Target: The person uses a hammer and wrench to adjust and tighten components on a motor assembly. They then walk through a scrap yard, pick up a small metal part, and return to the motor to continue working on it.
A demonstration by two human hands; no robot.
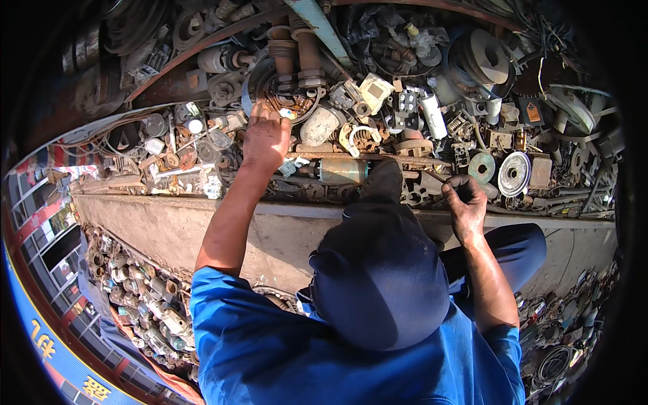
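My left hand [265, 140] reaches into the scrap with its back up. Its fingers bend over the near rim of a round blue metal ring [248, 93] with coiled wire inside; the fingertips are hidden. Beside them lies a small white and yellow scrap [288, 113]. Lower right, my right hand [466, 202] is closed, thumb and forefinger pinched at the end of something thin and dark that I cannot make out. Between the hands lie a long rusty rod [398, 158], a greenish cylinder [343, 171] and a pale C-shaped piece [352, 140].
A dark shoe [382, 181] rests at the concrete ledge [175, 219]. Scrap crowds the bed: a silver disc [514, 173], a white cylinder [433, 116], rusty pipes [282, 50]. A blue bar [320, 30] slants across the top. More scrap [145, 290] lies below the ledge.
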